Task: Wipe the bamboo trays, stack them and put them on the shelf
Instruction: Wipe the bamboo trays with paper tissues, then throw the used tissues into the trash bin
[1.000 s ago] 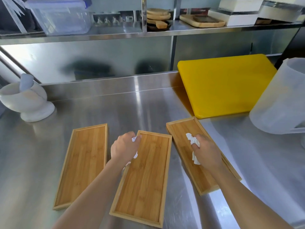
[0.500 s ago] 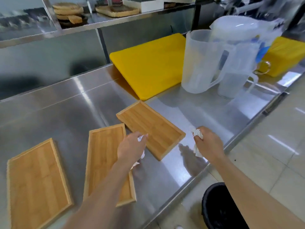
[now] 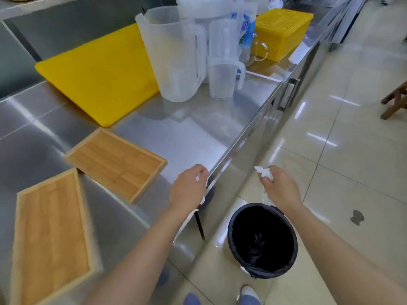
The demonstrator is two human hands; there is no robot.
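Two bamboo trays lie flat on the steel counter: one [image 3: 116, 164] near the middle, another [image 3: 50, 234] at the lower left. The third tray is out of view. My left hand [image 3: 189, 188] hovers over the counter's front edge, closed around a crumpled white tissue [image 3: 199, 178]. Past the edge, over the floor, my right hand [image 3: 279, 188] grips a second white tissue [image 3: 265, 173], just above and behind a black-lined bin [image 3: 263, 241]. Neither hand touches a tray.
A yellow cutting board [image 3: 99, 73] leans at the back of the steel counter [image 3: 187, 133]. Clear plastic jugs [image 3: 176, 56] and a yellow crate [image 3: 282, 31] stand to the right. Tiled floor and a wooden stool [image 3: 396, 100] lie beyond the counter.
The view has swung right and down toward the bin. Both hands have left the trays with their tissues and moved right; the right hand is now off the counter, near the bin.
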